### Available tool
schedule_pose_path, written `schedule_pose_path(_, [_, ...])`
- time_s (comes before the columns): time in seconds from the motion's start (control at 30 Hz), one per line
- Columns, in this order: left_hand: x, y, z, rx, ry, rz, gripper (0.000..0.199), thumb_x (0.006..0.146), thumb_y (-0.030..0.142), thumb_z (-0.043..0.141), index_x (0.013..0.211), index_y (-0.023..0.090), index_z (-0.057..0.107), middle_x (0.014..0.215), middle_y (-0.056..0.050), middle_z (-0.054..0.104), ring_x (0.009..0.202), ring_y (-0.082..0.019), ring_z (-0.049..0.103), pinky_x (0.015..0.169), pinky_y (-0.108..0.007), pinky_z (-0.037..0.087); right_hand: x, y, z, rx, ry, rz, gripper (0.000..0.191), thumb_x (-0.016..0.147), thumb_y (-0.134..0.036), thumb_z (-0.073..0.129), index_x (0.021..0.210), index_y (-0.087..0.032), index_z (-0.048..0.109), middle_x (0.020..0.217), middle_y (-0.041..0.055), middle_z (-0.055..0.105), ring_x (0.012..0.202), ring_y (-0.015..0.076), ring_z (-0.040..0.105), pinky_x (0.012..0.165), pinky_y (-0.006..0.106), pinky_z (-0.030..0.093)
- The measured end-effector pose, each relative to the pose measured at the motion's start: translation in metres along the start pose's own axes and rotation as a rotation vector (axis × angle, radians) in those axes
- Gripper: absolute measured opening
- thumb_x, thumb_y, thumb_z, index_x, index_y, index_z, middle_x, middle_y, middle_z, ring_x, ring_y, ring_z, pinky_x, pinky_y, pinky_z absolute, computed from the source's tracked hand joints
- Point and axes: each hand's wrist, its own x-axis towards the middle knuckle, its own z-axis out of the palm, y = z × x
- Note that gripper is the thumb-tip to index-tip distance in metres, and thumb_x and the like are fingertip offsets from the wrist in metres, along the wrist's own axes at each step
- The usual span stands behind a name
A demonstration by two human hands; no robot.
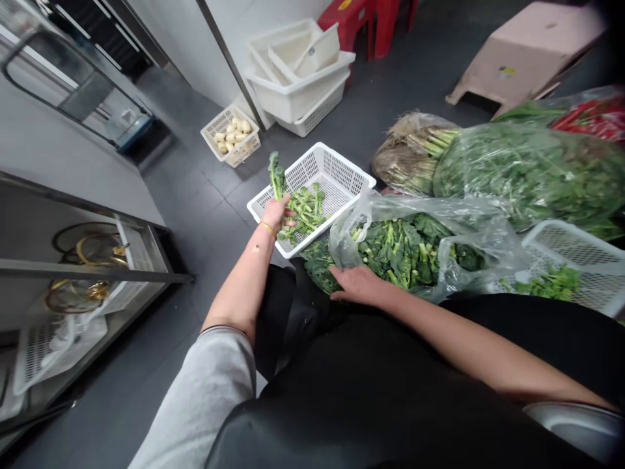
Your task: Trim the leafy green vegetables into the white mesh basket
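**Foreground.** Black apron (pixel 361 397) across the person's lap; grey sleeve (pixel 205 384) on the left arm; a steel basin (pixel 576 430) at lower right, partly cut off by the frame.

**Hands.** Left hand (pixel 276 215), wearing a gold bangle (pixel 267 228): fingers closed around a leafy green stalk (pixel 277 176). Right hand (pixel 359 286): fingers extended and open, resting on loose greens (pixel 319 270) at the lip of a clear plastic bag (pixel 405 251), with no visible grip.

**Held item.** The stalk stands just over the near rim of a white mesh basket (pixel 336 172), its long axis nearly upright and its leafy tip pointing up and away from the person. Cut greens (pixel 305 212) lie in the basket, touching the left hand.

**Around.** To the right: a second white basket (pixel 571 251) holding greens (pixel 549 283); a large bag of greens (pixel 532 172); a bag of bundled stalks (pixel 410 153); red chillies (pixel 590 120) in plastic.

**Beyond.** A small basket of pale tubers (pixel 231 135); stacked white crates (pixel 297 78); red stools (pixel 366 26); an overturned pink stool (pixel 527 55).

**Room.** Dark grey tile floor (pixel 195 215); white wall (pixel 180 45); metal shelving (pixel 83 260) at left.
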Motion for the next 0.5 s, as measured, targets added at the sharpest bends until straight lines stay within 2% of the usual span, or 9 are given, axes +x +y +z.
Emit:
schedule_pose_path(0.07, [-0.023, -0.009, 0.002, 0.036, -0.231, 0.017, 0.015, 0.072, 0.021, 0.063, 0.081, 0.009, 0.059, 0.053, -0.005, 0.059, 0.038, -0.012, 0.054, 0.035, -0.020, 0.041, 0.003, 0.008, -0.012, 0.231, 0.029, 0.086, 0.041, 0.078, -0.047, 0.063, 0.105, -0.016, 0.060, 0.071, 0.0040, 0.065, 0.063, 0.0190, 0.062, 0.056, 0.027, 0.040])
schedule_pose_path(0.13, [-0.062, -0.028, 0.009, 0.040, -0.520, -0.030, 0.017, 0.067, 0.022, 0.066, 0.076, 0.009, 0.061, 0.053, -0.007, 0.061, 0.035, -0.012, 0.052, 0.032, -0.019, 0.037, 0.006, 0.013, -0.030, 0.516, 0.109, 0.135, 0.039, 0.083, -0.050, 0.054, 0.102, -0.017, 0.063, 0.064, -0.0003, 0.062, 0.056, 0.0148, 0.058, 0.053, 0.025, 0.040])
schedule_pose_path(0.2, [-0.102, -0.049, 0.018, -0.023, -0.687, -0.108, 0.024, 0.064, 0.027, 0.068, 0.078, 0.010, 0.060, 0.054, -0.007, 0.062, 0.036, -0.013, 0.054, 0.032, -0.019, 0.037, 0.009, 0.017, -0.047, 0.673, 0.189, 0.165, 0.039, 0.080, -0.053, 0.054, 0.086, -0.016, 0.066, 0.055, -0.0027, 0.056, 0.049, 0.0118, 0.051, 0.049, 0.023, 0.037])
schedule_pose_path(0.27, [-0.131, -0.066, 0.026, -0.159, -0.750, -0.142, 0.033, 0.065, 0.036, 0.069, 0.084, 0.012, 0.058, 0.063, -0.008, 0.065, 0.045, -0.016, 0.059, 0.037, -0.022, 0.044, 0.012, 0.020, -0.055, 0.687, 0.262, 0.168, 0.038, 0.078, -0.052, 0.057, 0.066, -0.016, 0.063, 0.050, -0.0033, 0.050, 0.047, 0.0102, 0.044, 0.046, 0.023, 0.034])
schedule_pose_path(0.33, [-0.145, -0.079, 0.032, -0.241, -0.686, -0.100, 0.040, 0.068, 0.046, 0.068, 0.086, 0.014, 0.055, 0.065, -0.006, 0.065, 0.045, -0.015, 0.059, 0.039, -0.023, 0.045, 0.012, 0.019, -0.056, 0.639, 0.349, 0.130, 0.038, 0.079, -0.049, 0.056, 0.057, -0.017, 0.058, 0.051, -0.0026, 0.048, 0.049, 0.0097, 0.043, 0.048, 0.023, 0.033])
schedule_pose_path(0.43, [-0.141, -0.090, 0.038, -0.287, -0.420, 0.003, 0.043, 0.070, 0.055, 0.065, 0.080, 0.015, 0.052, 0.054, 0.001, 0.055, 0.033, -0.008, 0.044, 0.032, -0.018, 0.031, 0.002, 0.001, -0.048, 0.513, 0.556, 0.028, 0.038, 0.085, -0.043, 0.052, 0.056, -0.018, 0.055, 0.058, 0.0001, 0.050, 0.054, 0.0112, 0.046, 0.054, 0.025, 0.037])
schedule_pose_path(0.5, [-0.133, -0.093, 0.037, -0.369, -0.247, 0.014, 0.044, 0.071, 0.058, 0.063, 0.072, 0.015, 0.049, 0.048, 0.005, 0.046, 0.031, -0.004, 0.034, 0.031, -0.016, 0.022, -0.010, -0.019, -0.043, 0.424, 0.638, -0.059, 0.037, 0.085, -0.042, 0.053, 0.056, -0.019, 0.056, 0.061, 0.0025, 0.054, 0.057, 0.0129, 0.049, 0.057, 0.026, 0.039])
